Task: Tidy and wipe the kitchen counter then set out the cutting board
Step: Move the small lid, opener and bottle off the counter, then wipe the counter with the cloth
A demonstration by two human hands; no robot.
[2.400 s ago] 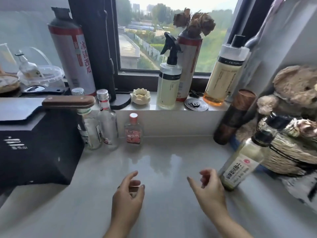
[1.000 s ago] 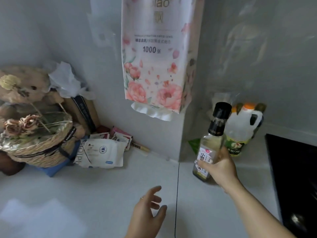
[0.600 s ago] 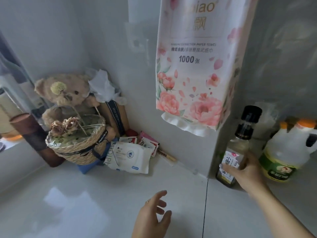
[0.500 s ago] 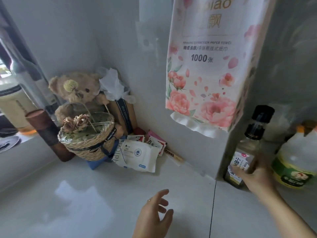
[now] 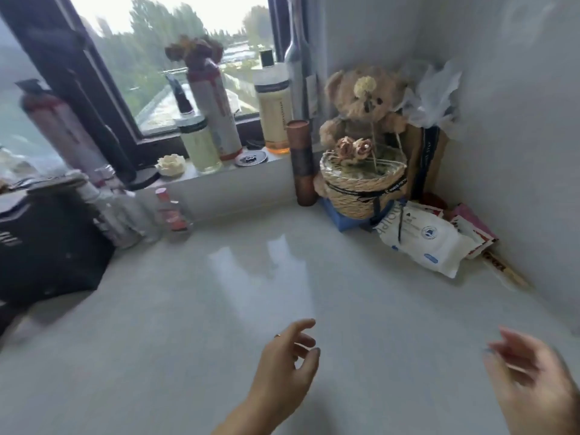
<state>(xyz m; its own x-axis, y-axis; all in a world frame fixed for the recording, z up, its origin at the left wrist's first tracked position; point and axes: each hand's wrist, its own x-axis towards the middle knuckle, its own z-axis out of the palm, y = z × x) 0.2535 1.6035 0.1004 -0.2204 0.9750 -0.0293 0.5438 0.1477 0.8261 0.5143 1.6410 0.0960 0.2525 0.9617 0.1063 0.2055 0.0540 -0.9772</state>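
Kitchen counter [image 5: 251, 309] under the window [image 5: 175, 58], tidying under way.
Left hand [image 5: 282, 372] and right hand [image 5: 533, 381] loose-fingered, gripping nothing, in front of straw basket [image 5: 361, 189]. Best to lift the wet-wipes pack [image 5: 420, 243] right of the basket, then wipe. No cutting board in view. Unlike half a second ago: oil bottle gone from right hand, out of view.

Bare counter [image 5: 257, 309] mid-frame, black box [image 5: 40, 243] and small bottles [image 5: 131, 215] left, basket [image 5: 362, 189], wipes pack [image 5: 423, 243] crowding right corner

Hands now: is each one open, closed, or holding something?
Left hand: open, holding nothing.
Right hand: open, holding nothing, though blurred.
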